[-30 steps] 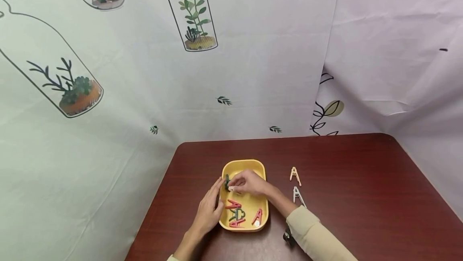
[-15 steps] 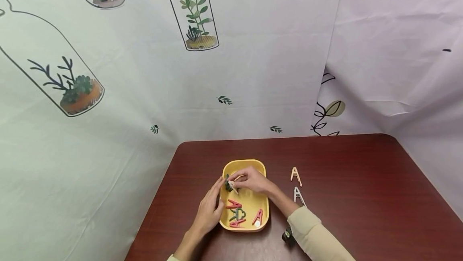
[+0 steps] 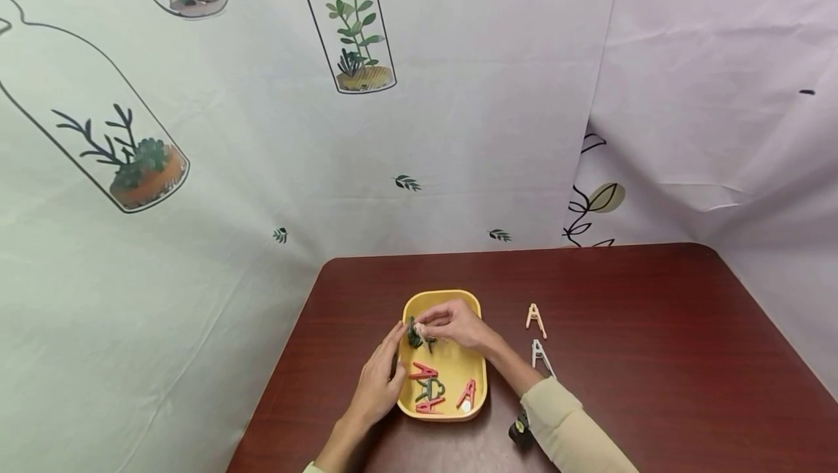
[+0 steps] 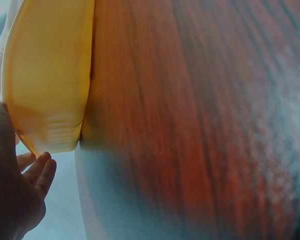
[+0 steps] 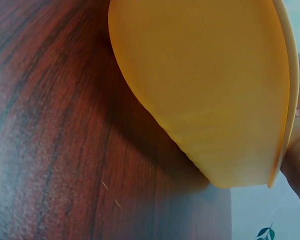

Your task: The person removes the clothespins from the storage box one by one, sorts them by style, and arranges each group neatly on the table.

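Observation:
A yellow tub (image 3: 452,362) stands on the table. My right hand (image 3: 456,324) reaches into its far half and pinches a small pale clothespin (image 3: 422,330) between thumb and fingers. Dark green clips (image 3: 413,340) lie against the tub's left wall, just under and beside that clothespin; the fingers hide part of them. My left hand (image 3: 380,378) rests along the left rim with its fingers extended. In the left wrist view, the left fingertips (image 4: 46,172) are by the tub's outer wall. The tub's wall (image 5: 205,90) conceals the right hand's fingertips in the right wrist view.
Inside the tub's near half lie red clothespins (image 3: 467,393) and a grey-green clip (image 3: 430,388). On the table to the right are a peach clothespin (image 3: 535,320) and a white clothespin (image 3: 541,356). A black object (image 3: 520,431) shows beside the right sleeve.
The pale clothespin has turned in my right fingers and shows more plainly, legs pointing down and right. The right hand has risen slightly; the left hand has stayed put.

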A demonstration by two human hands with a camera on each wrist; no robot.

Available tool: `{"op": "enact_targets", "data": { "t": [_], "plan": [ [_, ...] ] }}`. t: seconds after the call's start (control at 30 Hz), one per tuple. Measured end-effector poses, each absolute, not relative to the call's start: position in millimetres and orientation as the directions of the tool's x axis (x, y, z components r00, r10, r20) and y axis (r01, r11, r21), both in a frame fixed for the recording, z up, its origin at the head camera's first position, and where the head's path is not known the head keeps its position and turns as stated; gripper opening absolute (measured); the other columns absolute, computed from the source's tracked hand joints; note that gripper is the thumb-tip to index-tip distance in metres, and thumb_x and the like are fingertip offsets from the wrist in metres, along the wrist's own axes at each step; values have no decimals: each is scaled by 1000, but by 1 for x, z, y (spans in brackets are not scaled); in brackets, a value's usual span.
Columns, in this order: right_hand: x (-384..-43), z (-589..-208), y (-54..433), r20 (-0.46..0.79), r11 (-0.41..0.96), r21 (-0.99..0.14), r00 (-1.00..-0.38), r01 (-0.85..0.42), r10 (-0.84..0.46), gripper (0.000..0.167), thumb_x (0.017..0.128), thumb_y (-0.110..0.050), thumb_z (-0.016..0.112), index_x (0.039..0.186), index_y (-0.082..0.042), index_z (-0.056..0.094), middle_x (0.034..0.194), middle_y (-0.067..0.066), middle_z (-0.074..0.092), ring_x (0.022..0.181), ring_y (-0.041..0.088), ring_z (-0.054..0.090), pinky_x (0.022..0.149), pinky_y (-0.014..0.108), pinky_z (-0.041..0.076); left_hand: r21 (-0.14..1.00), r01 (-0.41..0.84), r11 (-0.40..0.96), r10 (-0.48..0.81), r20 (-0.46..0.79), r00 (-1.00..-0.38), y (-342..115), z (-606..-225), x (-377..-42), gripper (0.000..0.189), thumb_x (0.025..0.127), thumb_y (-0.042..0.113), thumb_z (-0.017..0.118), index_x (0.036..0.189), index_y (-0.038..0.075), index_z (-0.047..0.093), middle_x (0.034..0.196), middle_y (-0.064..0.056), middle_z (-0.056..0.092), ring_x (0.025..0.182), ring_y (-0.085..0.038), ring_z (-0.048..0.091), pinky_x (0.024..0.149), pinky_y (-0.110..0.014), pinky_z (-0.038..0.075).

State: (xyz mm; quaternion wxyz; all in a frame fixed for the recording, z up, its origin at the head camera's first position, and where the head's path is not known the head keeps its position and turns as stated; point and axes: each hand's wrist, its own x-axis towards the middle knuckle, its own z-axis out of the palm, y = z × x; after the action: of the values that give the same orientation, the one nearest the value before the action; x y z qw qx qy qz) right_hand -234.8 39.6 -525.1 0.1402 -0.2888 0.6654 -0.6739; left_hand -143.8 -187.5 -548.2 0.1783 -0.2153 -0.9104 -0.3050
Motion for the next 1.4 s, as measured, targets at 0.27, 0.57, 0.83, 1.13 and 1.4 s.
{"op": "enact_targets", "data": {
  "t": [0.27,0.57,0.83,1.13,1.4],
  "plan": [
    [-234,-528,40,269,-146,-963,-807,-226,-527,21,94,4,76,113,13,76,107,26,77,98,27,78,84,35,62,483,493,724,284,442,-851,-187,-547,-143,70,91,-2,67,158,7,50,162,-15,49,139,-31,56,105,-58,49],
    [-234,-524,42,298,-159,-955,-836,-252,-462,21,94,3,76,113,11,76,104,26,77,93,29,78,74,35,62,477,492,728,279,449,-849,-186,-548,-142,68,91,-3,67,156,6,52,163,-11,47,142,-31,53,107,-58,48],
    [-232,-511,55,347,-173,-937,-858,-303,-378,19,93,2,77,112,8,78,103,20,79,88,32,78,61,41,62,478,492,728,280,448,-849,-186,-548,-143,68,91,-4,67,157,6,51,163,-14,47,143,-31,52,108,-58,47],
    [-226,-494,87,420,-213,-904,-859,-370,-292,20,90,6,79,110,11,76,103,29,76,81,20,78,69,47,63,471,508,722,286,465,-838,-185,-547,-144,68,91,-5,67,156,4,51,162,-16,48,143,-33,52,107,-59,47],
    [-215,-482,119,437,-166,-897,-877,-409,-200,19,90,6,80,109,8,77,105,27,76,93,23,79,80,34,62,481,513,711,284,471,-835,-185,-546,-143,68,91,-5,67,156,3,51,162,-16,48,144,-32,51,108,-59,46]
  ]
}}
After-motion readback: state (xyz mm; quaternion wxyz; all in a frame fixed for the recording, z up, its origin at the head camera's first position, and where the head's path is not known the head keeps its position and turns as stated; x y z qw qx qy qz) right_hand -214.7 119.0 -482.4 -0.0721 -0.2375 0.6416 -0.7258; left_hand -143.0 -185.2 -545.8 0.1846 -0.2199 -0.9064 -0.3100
